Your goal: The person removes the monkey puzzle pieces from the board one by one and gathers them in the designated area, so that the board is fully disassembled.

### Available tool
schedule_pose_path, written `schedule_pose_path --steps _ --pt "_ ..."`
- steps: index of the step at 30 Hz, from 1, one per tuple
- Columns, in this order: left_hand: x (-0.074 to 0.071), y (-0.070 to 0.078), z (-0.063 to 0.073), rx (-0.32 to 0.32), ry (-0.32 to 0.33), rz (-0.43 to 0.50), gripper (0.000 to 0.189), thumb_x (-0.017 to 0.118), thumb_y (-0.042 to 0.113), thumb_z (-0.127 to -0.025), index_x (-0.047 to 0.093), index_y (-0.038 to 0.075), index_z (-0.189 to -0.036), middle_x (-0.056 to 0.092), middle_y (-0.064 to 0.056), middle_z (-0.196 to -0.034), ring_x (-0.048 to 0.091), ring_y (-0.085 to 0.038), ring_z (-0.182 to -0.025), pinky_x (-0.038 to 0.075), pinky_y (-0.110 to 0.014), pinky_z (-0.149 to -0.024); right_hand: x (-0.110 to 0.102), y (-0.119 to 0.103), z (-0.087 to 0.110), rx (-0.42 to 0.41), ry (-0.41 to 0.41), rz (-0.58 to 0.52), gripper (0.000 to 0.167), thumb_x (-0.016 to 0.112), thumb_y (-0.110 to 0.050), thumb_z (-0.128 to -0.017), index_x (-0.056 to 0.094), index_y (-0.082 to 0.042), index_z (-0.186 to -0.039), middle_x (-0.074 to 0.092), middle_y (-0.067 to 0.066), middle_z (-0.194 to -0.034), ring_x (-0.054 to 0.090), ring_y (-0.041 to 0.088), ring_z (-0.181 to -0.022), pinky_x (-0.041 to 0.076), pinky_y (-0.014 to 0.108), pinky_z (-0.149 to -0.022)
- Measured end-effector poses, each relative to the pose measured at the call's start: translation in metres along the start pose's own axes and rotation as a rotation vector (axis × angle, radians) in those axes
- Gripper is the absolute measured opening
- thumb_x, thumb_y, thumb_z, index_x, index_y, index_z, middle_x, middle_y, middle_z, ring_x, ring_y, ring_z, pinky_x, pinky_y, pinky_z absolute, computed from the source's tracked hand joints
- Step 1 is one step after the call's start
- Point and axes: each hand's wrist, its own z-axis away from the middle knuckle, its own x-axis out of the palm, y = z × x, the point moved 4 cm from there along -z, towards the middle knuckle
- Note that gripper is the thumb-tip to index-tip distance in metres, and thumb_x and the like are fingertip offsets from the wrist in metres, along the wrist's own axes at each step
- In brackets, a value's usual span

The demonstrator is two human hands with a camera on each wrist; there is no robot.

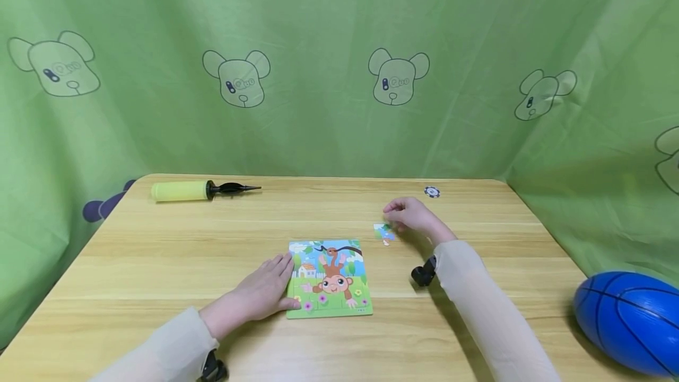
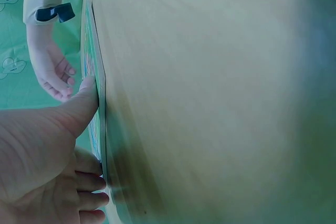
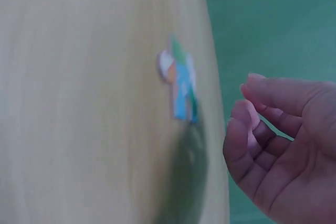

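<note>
A square jigsaw puzzle (image 1: 333, 279) with a monkey hanging from a branch lies flat on the table. My left hand (image 1: 267, 287) rests at its left side, fingers stretched along that edge. In the left wrist view, the thumb (image 2: 84, 100) lies over the puzzle's rim. Beyond the puzzle's upper right corner lies a loose jigsaw piece (image 1: 383, 231) in blue, green, white and orange; its rounded tab shows in the right wrist view. Just beside and above this piece hovers my right hand (image 1: 412, 216), fingers loosely bent, with nothing visible between them.
A yellow hand pump (image 1: 181, 191) with a black nozzle lies at the back left. Near the back right edge is a blue and white round chip (image 1: 432, 191). A blue ball (image 1: 631, 322) sits at the right. Green curtains (image 1: 329, 63) hang behind the wooden table (image 1: 159, 264).
</note>
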Motion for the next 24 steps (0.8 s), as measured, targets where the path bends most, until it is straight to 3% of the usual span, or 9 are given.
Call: schedule_pose_path --steps 7,15,21,24 --pt "0.0 0.0 0.0 -0.002 -0.003 0.002 0.084 0.058 0.048 -0.084 0.032 -0.014 -0.135 0.026 -0.028 -0.143 0.024 -0.04 -0.131 0.021 -0.046 -0.107 0.009 -0.032 0.008 -0.137 0.0 0.068 0.028 0.059 -0.013 -0.09 0.059 0.006 -0.11 0.055 0.011 -0.087 0.053 0.023 -0.071 0.052 0.044 -0.068" --pt "-0.001 0.0 0.0 -0.004 -0.003 -0.002 0.084 0.058 0.048 -0.084 0.032 -0.014 -0.135 0.026 -0.027 -0.143 0.024 -0.04 -0.131 0.021 -0.046 -0.107 0.041 -0.058 0.014 -0.238 -0.087 0.075 0.025 0.061 -0.01 -0.088 0.06 0.005 -0.108 0.056 0.009 -0.087 0.055 0.04 -0.08 0.051 0.049 -0.069" --pt "-0.001 0.001 0.0 -0.004 -0.003 -0.001 0.084 0.058 0.047 -0.084 0.032 -0.014 -0.135 0.026 -0.027 -0.143 0.024 -0.04 -0.131 0.021 -0.046 -0.107 0.07 -0.071 0.02 -0.334 -0.163 0.132 0.022 0.065 -0.008 -0.085 0.061 0.004 -0.103 0.057 0.005 -0.085 0.054 0.022 -0.071 0.052 0.04 -0.063" --pt "-0.001 0.0 0.0 -0.004 -0.004 0.0 0.084 0.058 0.047 -0.084 0.032 -0.014 -0.135 0.026 -0.027 -0.143 0.024 -0.04 -0.131 0.021 -0.046 -0.107 0.083 -0.076 0.024 -0.392 -0.205 0.168 0.021 0.066 -0.008 -0.085 0.062 0.002 -0.103 0.058 0.005 -0.088 0.054 0.016 -0.074 0.051 0.034 -0.065"
